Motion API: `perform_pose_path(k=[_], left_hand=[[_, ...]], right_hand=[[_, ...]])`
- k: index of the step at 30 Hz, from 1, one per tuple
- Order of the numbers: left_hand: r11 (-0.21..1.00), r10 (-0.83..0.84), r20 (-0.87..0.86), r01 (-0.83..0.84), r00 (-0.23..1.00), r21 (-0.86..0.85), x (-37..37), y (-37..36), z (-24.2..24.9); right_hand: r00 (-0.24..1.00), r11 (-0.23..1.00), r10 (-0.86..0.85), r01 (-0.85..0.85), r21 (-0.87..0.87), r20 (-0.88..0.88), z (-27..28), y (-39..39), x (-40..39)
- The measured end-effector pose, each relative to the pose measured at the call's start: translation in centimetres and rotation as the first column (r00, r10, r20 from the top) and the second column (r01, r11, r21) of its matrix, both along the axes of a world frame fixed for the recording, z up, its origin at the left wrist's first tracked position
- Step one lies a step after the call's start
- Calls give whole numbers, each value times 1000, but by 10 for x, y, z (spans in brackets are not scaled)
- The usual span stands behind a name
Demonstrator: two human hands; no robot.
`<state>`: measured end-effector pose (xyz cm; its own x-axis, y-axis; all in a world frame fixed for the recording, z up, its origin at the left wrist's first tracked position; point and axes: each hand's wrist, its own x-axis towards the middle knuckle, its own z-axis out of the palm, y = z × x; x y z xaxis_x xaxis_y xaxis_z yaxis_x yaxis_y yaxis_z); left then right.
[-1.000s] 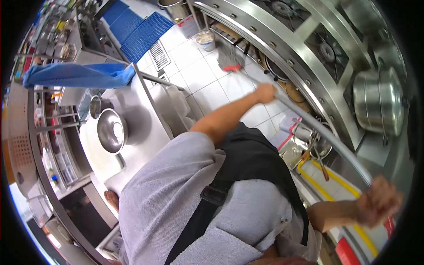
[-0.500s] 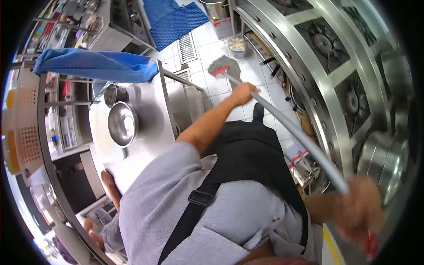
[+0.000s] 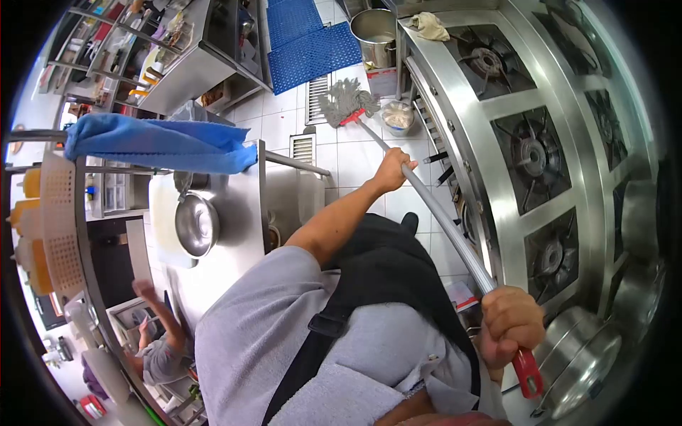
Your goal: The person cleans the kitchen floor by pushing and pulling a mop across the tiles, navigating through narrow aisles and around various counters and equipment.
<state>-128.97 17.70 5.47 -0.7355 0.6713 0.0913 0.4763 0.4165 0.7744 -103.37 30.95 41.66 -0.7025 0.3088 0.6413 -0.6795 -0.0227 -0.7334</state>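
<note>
A mop runs diagonally across the view, its grey pole (image 3: pixel 444 221) between both my hands. My left hand (image 3: pixel 393 170) is wrapped round the pole partway down. My right hand (image 3: pixel 511 321) grips the upper end, just short of the red end grip (image 3: pixel 527 373). Grey strands of the mop head (image 3: pixel 344 99) spread on the white tiles beside a floor drain grate (image 3: pixel 318 99). A red clamp (image 3: pixel 352 117) joins them to the pole. A clear tub (image 3: pixel 397 116) stands just right of the mop head.
Gas stoves (image 3: pixel 531 157) line the right, with large pots (image 3: pixel 577 362) near me. A steel counter (image 3: pixel 240 234) with a metal bowl (image 3: pixel 197 224) is on the left, under a blue towel (image 3: pixel 160 145). Blue mats (image 3: pixel 312 57) and a stockpot (image 3: pixel 374 35) lie ahead. Another person (image 3: pixel 163 348) is lower left.
The mop head has moved forward from below the tub to its left, by the drain. My right hand has come inward and up with the pole's end. The other person's hand has left the counter.
</note>
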Motion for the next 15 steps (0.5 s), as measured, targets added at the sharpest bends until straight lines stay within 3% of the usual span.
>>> perform_pose_path(k=[1, 3, 4, 6, 8, 10, 11, 12, 13, 14, 15], left_hand=[[999, 40, -39, -40, 998, 0, -11, 5, -11], [994, 53, -31, -56, 998, -95, -76, 4, -54], [984, 81, 90, -66, 993, -163, -109, 0, -64], [928, 183, 16, -167, 983, -334, -155, -8, -60], [894, 184, 3, -166, 983, -417, -171, -5, -25], [972, 81, -227, -128, 971, -198, -153, -2, -11], [963, 7, -133, -42, 991, -267, -147, 6, 7], [991, -96, -10, 94, 995, -97, -138, 12, 16], [974, -200, -63, 192, 978, -119, -125, 18, 45], [956, -292, 12, 293, 956, -15, -114, 31, 46], [907, -412, 120, 419, 903, -37, -107, 37, 72]], right_hand=[[999, 1000, -20, 19, -22, -25, -3, 0, -15], [979, 984, -111, 85, 155, 169, -21, -1, -51], [959, 923, -243, 182, 339, 147, -44, -2, -68], [942, 889, -304, 228, 398, 141, -73, -3, -102], [965, 976, -163, 128, 174, 203, -80, -4, -132], [945, 936, -261, 198, 290, 195, -40, 22, -132], [953, 959, -219, 170, 225, 211, -11, 37, -127], [959, 977, -177, 143, 157, 224, 17, 51, -122], [972, 989, -145, 139, 44, 184, 43, 66, -116], [984, 989, -118, 128, -67, 135, 70, 81, -110], [992, 979, -97, 110, -173, 79, 96, 95, -104]])
